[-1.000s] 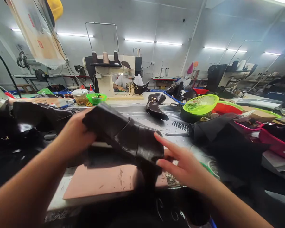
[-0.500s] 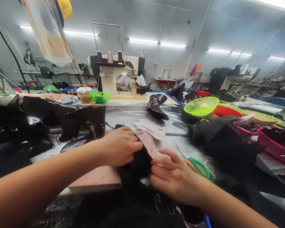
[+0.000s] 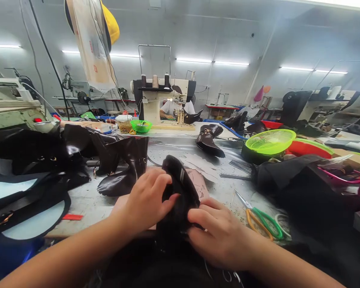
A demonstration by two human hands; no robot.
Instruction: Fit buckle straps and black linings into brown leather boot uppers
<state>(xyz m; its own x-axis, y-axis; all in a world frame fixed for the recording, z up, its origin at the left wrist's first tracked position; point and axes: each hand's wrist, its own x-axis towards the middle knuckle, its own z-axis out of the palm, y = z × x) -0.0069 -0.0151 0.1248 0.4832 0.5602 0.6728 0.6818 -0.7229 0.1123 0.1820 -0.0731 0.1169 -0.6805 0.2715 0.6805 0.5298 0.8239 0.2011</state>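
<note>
The dark boot piece (image 3: pixel 176 173) sits between the hands at the bench's near edge, its far end now uncovered. The left hand (image 3: pixel 147 202) has parted thumb from fingers; blur hides whether it grips. The right hand (image 3: pixel 217 234) pinches the right edge, apparently steadying the work.

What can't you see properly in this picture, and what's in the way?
In the head view:
Lower end of the dark piece between the left hand and right hand: lost against black below.
Much of the pink board: covered by the dark piece and hands.
The worker: mostly behind the sewing machine.
Blue thing, lower left: cut off by the edge.
Green bowl's contents: too small.
</note>
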